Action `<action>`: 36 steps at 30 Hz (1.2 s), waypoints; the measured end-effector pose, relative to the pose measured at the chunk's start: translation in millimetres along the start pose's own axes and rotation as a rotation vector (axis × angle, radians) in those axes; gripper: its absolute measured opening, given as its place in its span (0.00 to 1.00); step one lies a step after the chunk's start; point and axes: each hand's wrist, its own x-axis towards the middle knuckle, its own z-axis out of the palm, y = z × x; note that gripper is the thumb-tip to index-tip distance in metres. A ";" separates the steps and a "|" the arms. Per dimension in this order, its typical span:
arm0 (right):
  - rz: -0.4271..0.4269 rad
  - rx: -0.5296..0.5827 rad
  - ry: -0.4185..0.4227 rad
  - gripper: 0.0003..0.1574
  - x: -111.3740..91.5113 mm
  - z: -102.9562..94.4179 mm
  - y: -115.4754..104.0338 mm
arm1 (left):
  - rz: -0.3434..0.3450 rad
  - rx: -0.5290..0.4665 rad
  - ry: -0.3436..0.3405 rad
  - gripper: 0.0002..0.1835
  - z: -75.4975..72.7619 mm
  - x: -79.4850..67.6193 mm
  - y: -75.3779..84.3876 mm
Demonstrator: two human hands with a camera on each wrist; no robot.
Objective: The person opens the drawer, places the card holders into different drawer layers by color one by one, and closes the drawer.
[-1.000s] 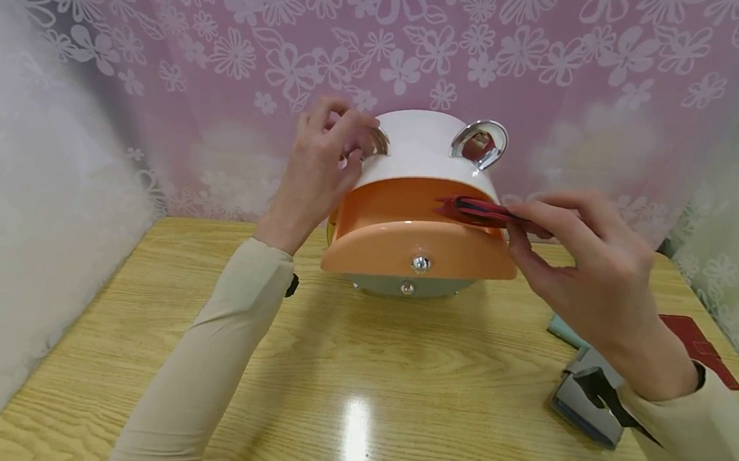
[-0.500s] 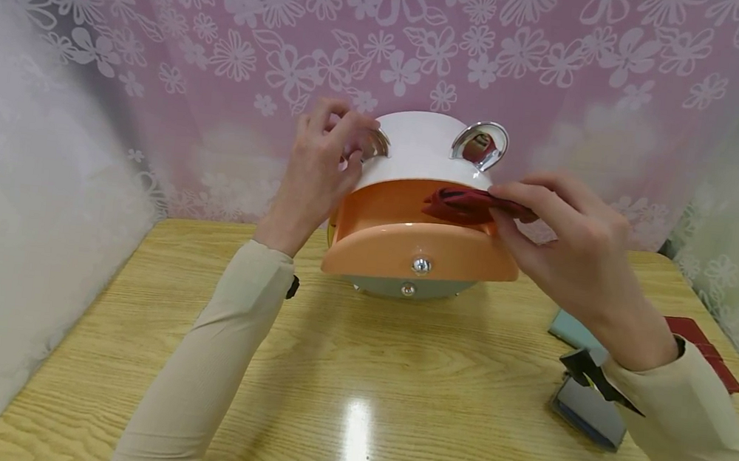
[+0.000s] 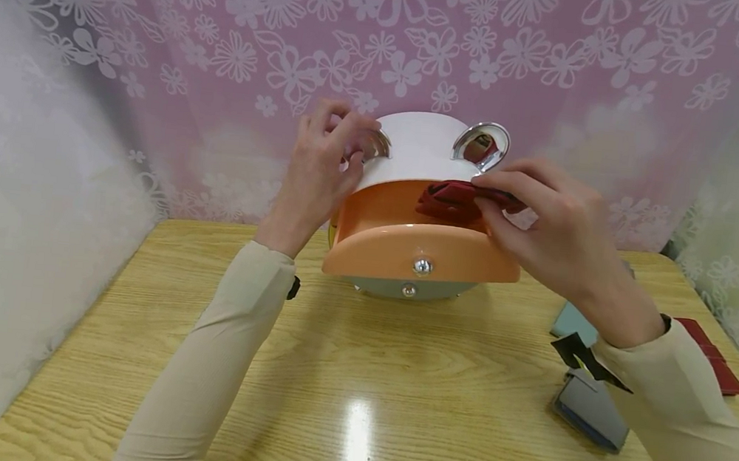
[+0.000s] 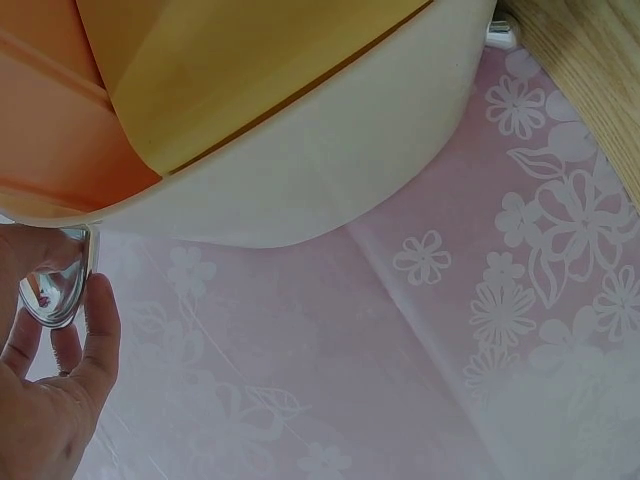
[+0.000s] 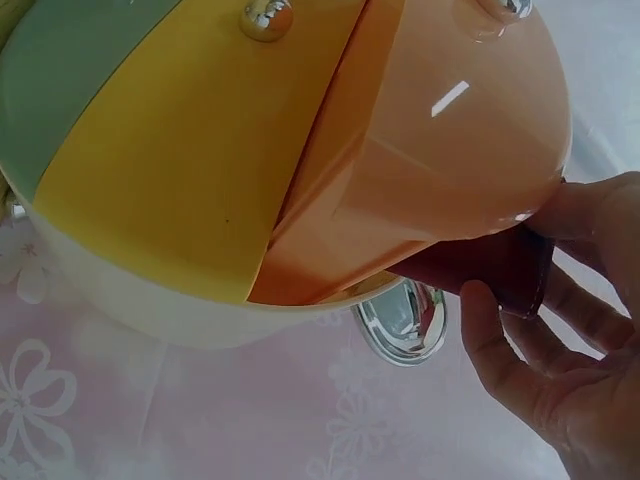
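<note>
A small round-topped cabinet with a white shell (image 3: 421, 143) stands at the back of the table, two silver ears on its top. Its orange top drawer (image 3: 374, 249) is pulled out. My left hand (image 3: 315, 173) grips the left silver ear (image 4: 70, 295), fingers behind it. With thumb and fingers, my right hand (image 3: 559, 230) pinches a dark red wallet (image 3: 442, 202). Part of the wallet reaches into the drawer's right side, over its front; the right wrist view shows its outer end (image 5: 505, 270) between the fingers. The drawer's floor is hidden.
Below the orange drawer are a yellow drawer (image 5: 200, 150) and a green one (image 3: 384, 285), both pushed in. On the right of the table lie a grey wallet (image 3: 592, 411), a light blue one (image 3: 571, 320) and a red one (image 3: 711, 356), partly behind my right arm.
My right hand has moved left and slightly away from me, bringing the red wallet farther into the orange drawer. The left hand stays on the silver ear.
</note>
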 end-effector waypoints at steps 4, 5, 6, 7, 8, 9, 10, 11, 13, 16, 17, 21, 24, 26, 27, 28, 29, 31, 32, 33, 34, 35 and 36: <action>-0.018 0.078 -0.010 0.17 3.2 -0.5 -0.7 | 0.001 0.002 0.002 0.16 0.2 0.0 0.2; -0.027 0.105 -0.015 0.18 4.0 -0.8 -0.8 | 0.004 0.003 0.003 0.16 0.1 -0.1 0.3; -0.037 0.132 -0.019 0.18 4.7 -1.1 -0.9 | 0.003 0.006 0.004 0.16 0.0 0.0 0.2; -0.046 0.156 -0.029 0.19 5.5 -1.6 -0.9 | 0.004 0.006 0.004 0.16 0.0 0.0 0.2; -0.053 0.178 -0.041 0.19 6.2 -2.0 -0.8 | 0.005 0.006 0.006 0.16 -0.1 -0.1 0.1; -0.061 0.193 -0.049 0.20 6.9 -2.2 -0.7 | 0.004 0.005 0.006 0.16 -0.2 -0.2 0.1; -0.068 0.206 -0.058 0.20 7.4 -2.3 -0.5 | 0.004 0.005 0.006 0.16 -0.3 -0.3 0.1; -0.070 0.218 -0.069 0.20 7.9 -2.3 -0.1 | 0.004 0.005 0.006 0.16 -0.3 -0.3 0.0; -0.063 0.239 -0.092 0.20 8.1 -2.3 0.7 | 0.005 0.006 0.005 0.16 -0.5 -0.5 0.1; -0.038 0.257 -0.123 0.19 7.3 -2.1 1.7 | 0.008 0.007 0.007 0.16 -0.1 -0.6 0.2; -0.028 0.263 -0.131 0.19 6.9 -2.0 1.7 | 0.008 0.008 0.008 0.16 0.0 -0.6 0.2; -0.002 0.288 -0.139 0.20 6.1 -1.3 1.5 | 0.010 0.004 0.011 0.16 1.0 -0.3 0.2; -0.006 0.293 -0.126 0.21 5.1 -0.6 1.3 | 0.011 -0.002 0.013 0.16 1.5 0.1 -0.2; -0.019 0.291 -0.108 0.22 4.1 0.1 0.9 | 0.011 -0.007 0.016 0.16 1.6 0.3 -0.2; -0.028 0.289 -0.096 0.22 3.4 0.3 0.6 | 0.010 -0.007 0.015 0.16 1.7 0.4 -0.3; -0.036 0.280 -0.086 0.23 2.8 0.4 0.1 | 0.009 -0.007 0.014 0.16 1.8 0.4 -0.4; -0.045 0.271 -0.075 0.21 2.3 0.4 -0.4 | 0.007 -0.006 0.013 0.16 1.8 0.4 -0.2; -0.064 0.253 -0.050 0.15 1.1 0.8 -2.2 | 0.001 -0.008 0.012 0.16 1.9 0.6 0.1; -0.077 0.241 -0.035 0.14 0.3 1.2 -3.3 | -0.004 -0.006 0.011 0.16 2.0 0.7 0.1; -0.091 0.228 -0.020 0.16 -0.7 1.5 -4.5 | -0.009 -0.006 0.009 0.16 2.2 0.7 0.0; -0.106 0.215 -0.007 0.20 -1.7 2.0 -5.8 | -0.013 -0.006 0.009 0.16 2.4 0.6 0.1; -0.123 0.204 0.009 0.24 -2.8 2.5 -7.2 | -0.016 -0.005 0.010 0.17 2.6 0.6 0.1; -0.139 0.194 0.023 0.27 -4.0 3.1 -8.6 | -0.017 -0.006 0.011 0.17 2.7 0.5 0.1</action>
